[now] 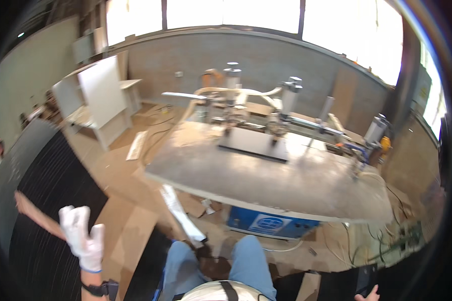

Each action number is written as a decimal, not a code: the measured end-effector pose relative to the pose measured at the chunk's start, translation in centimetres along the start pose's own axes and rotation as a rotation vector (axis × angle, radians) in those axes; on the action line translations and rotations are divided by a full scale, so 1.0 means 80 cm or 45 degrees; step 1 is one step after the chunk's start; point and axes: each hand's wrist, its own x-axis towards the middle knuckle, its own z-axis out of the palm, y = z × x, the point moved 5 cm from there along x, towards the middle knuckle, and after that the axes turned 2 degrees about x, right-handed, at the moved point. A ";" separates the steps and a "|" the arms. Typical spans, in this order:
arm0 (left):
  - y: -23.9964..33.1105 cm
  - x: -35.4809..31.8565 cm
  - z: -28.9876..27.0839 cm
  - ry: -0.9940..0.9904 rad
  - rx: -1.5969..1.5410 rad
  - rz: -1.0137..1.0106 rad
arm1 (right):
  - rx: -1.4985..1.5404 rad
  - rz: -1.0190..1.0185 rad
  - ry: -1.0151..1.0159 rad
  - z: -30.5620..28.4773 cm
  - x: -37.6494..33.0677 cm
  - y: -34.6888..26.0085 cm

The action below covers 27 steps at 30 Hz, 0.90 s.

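One bare right hand [369, 294] enters at the lower border, mostly cut off; its thumb and fingertips are beside a dark flat piece [366, 277], and I cannot tell whether they grip it. The left hand [84, 241], in a white glove above a dark wristwatch [104, 289], has its thumb spread away from loosely bent fingers. It is over the right-hand part of a broad stack of black sheets [60, 170], next to a slim brownish strip [37, 214]; contact with either is unclear. Two knees in blue jeans [247, 261] show between the hands.

Past the knees, a white strip [182, 213] lies on the floor, its upper end near the table's front edge. Under that edge sits a blue cabinet [241, 219]. On the grey table [226, 178], a black panel [253, 143] lies flat toward the back edge, about midway between the left and right corners, just beside upright metal cylinders [290, 98]. Another cylinder [375, 129] rises by the right corner. Behind the table's left corner stands a white board [103, 90]. Farthest off, a grey wall [196, 57] runs beneath bright windows [233, 15].
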 end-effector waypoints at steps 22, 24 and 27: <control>0.347 0.211 0.478 -0.972 -0.378 0.179 | 0.740 -1.906 1.310 -0.168 -0.055 -0.368; 0.344 0.207 0.457 -1.024 -0.374 0.185 | 0.807 -2.047 1.275 -0.191 -0.071 -0.465; 0.328 0.175 0.393 -1.024 -0.486 0.281 | 0.712 -2.164 1.068 -0.189 -0.089 -0.585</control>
